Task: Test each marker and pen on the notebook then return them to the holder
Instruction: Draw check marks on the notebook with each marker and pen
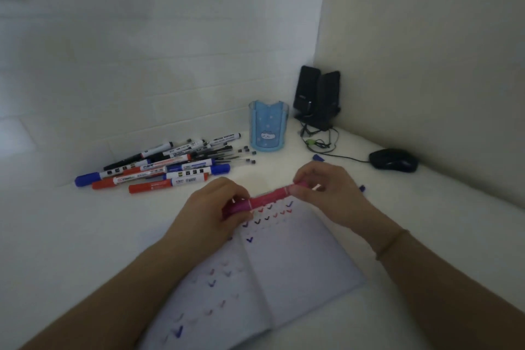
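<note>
at the frame's centre, above the open white notebook with tick marks, the left hand grips the pink plastic marker barrel while the right hand pinches its cap end, so a straight pull along the barrel, grip steady, should uncap it cleanly.

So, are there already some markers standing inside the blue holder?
No, the blue holder looks empty, and the markers lie in a pile on the table to its left.

Two bare forearms, no sleeves visible, enter from 7 and 5 o'clock, ending in the left hand and right hand; a thin band encircles the right wrist, its colour indistinct in the dim light.
</note>
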Tool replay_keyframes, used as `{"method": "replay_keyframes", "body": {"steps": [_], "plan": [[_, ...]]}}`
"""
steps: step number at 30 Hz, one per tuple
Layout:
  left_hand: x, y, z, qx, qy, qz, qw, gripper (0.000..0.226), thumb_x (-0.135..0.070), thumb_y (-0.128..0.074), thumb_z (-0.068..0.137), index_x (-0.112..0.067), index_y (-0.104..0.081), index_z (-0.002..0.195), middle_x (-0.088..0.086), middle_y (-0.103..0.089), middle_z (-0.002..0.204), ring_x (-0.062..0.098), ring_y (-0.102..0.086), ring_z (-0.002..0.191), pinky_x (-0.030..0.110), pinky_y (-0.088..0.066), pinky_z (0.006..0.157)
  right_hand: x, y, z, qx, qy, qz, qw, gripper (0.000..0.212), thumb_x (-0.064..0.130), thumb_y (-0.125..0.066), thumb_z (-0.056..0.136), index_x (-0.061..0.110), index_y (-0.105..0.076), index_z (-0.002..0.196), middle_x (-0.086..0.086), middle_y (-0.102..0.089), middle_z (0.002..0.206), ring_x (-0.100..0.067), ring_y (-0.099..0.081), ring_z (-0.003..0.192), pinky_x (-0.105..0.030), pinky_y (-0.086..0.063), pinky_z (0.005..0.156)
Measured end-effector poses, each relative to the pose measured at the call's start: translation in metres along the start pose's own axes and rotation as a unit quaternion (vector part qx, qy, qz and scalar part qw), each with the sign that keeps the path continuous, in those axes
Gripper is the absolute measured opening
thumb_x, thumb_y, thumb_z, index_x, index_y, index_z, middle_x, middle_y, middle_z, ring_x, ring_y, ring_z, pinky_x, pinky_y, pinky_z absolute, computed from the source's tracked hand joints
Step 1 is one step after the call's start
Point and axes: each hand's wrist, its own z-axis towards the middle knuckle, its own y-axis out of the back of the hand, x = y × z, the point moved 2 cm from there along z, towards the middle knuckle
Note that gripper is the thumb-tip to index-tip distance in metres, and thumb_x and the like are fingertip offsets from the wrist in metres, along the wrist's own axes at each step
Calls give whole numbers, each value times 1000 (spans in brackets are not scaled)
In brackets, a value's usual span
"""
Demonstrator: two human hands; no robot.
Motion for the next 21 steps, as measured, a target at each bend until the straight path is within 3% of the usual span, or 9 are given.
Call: {"method": "replay_keyframes", "body": {"steps": [5, 7, 9, 13, 14, 16, 18, 19, 21], "plan": [[-15, 0, 9, 153, -8, 151, 977, 41, -60, -58, 81, -39, -52, 116, -17, -54, 108, 7, -54, 96, 23, -46, 78, 12, 16, -32, -8, -28, -89, 996, 14, 28, -77, 74, 23, -65, 78, 14, -62, 68, -2, -55, 62, -20, -47, 66], [-26, 0, 33, 362, 61, 234, 900, 77, -78, -52, 70, -38, -36, 135, -10, -43, 130, 12, -47, 112, 30, -44, 92, 7, 37, -48, -37, -36, -103, 993, 10, 28, -75, 75, 25, -66, 78, 9, -66, 73, -8, -61, 67, -25, -50, 70], [-56, 2, 65, 540, 109, 313, 774, 99, -74, -62, 67, -38, -16, 146, -2, -31, 147, 21, -50, 116, 35, -46, 96, 4, 58, -63, -79, -83, -64, 991, 7, 25, -73, 76, 22, -67, 79, 0, -72, 77, -18, -66, 70, -33, -53, 73], [-150, -23, 128, 604, 71, 426, 670, 78, -39, -75, 78, -21, -35, 143, 7, -59, 130, 8, -60, 56, 20, -55, 53, 6, 100, -97, -162, -155, 13, 974, 5, 19, -69, 79, 20, -69, 84, -3, -74, 77, -15, -59, 64, -38, -53, 70], [-170, -35, 142, 557, 13, 469, 686, 62, -37, -72, 82, -14, -48, 134, 4, -64, 123, 5, -56, 49, 16, -47, 42, 6, 115, -109, -179, -152, 14, 972, 5, 18, -69, 80, 19, -69, 85, -1, -73, 75, -13, -59, 63, -35, -52, 67], [-209, -66, 157, 405, -99, 453, 788, 35, -39, -63, 88, -13, -59, 112, 1, -66, 113, 7, -50, 51, 20, -38, 42, 7, 152, -140, -227, -135, 10, 964, 6, 14, -69, 81, 18, -68, 85, 0, -70, 71, -11, -59, 60, -22, -49, 58], [-244, -96, 152, 262, -184, 285, 904, 23, -44, -53, 91, -21, -54, 98, 0, -62, 102, 14, -48, 63, 26, -39, 53, 8, 195, -183, -296, -127, 8, 947, 6, 7, -66, 83, 12, -67, 87, -6, -69, 71, -14, -57, 58, -15, -43, 52], [-260, -110, 141, 198, -225, 189, 935, 23, -46, -50, 90, -24, -51, 92, -2, -60, 94, 17, -49, 69, 28, -40, 58, 8, 215, -207, -327, -126, 3, 937, 6, 4, -65, 84, 7, -67, 89, -9, -68, 71, -15, -57, 57, -14, -43, 51], [-289, -137, 104, 91, -326, 88, 937, 26, -51, -49, 87, -25, -51, 88, -6, -56, 85, 19, -55, 76, 30, -41, 59, 4, 250, -259, -376, -130, -17, 917, 7, 3, -63, 85, 1, -66, 90, -13, -69, 72, -15, -59, 57, -14, -44, 51]]}}
